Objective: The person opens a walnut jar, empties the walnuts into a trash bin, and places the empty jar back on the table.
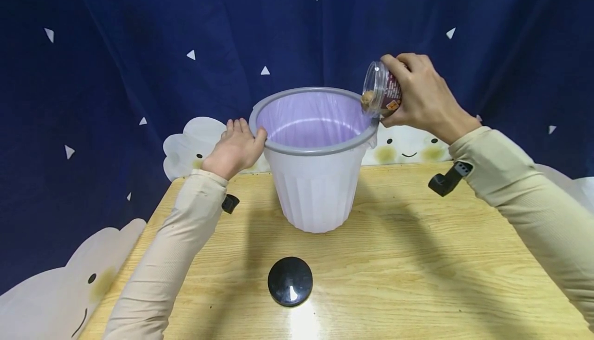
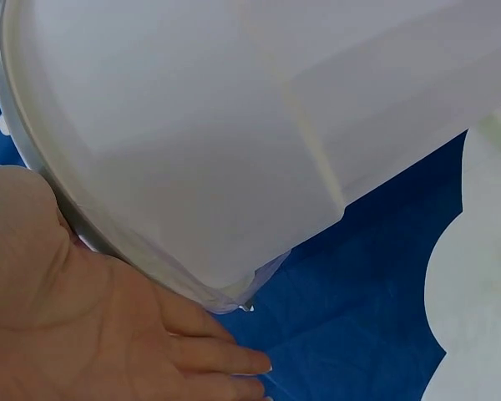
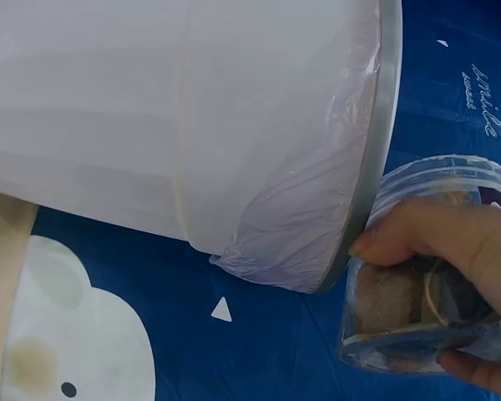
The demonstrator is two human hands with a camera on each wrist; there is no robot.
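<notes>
A white trash can (image 1: 315, 185) with a grey rim and a purple bag liner (image 1: 315, 118) stands on the table. My right hand (image 1: 424, 95) grips a clear plastic jar (image 1: 390, 92) with a dark label, tipped sideways at the can's right rim. Tan contents (image 1: 367, 99) lie near the jar's mouth. In the right wrist view the thumb and fingers wrap round the jar (image 3: 426, 309). At the left rim my left hand (image 1: 237, 146) rests with fingers straight and the thumb at the edge; the left wrist view shows its palm (image 2: 92, 326) against the rim.
A round black lid (image 1: 290, 281) lies on the wooden table (image 1: 394, 278) in front of the can. Behind the table hangs a dark blue curtain (image 1: 223, 20) with white triangles and smiling cloud shapes (image 1: 408, 146).
</notes>
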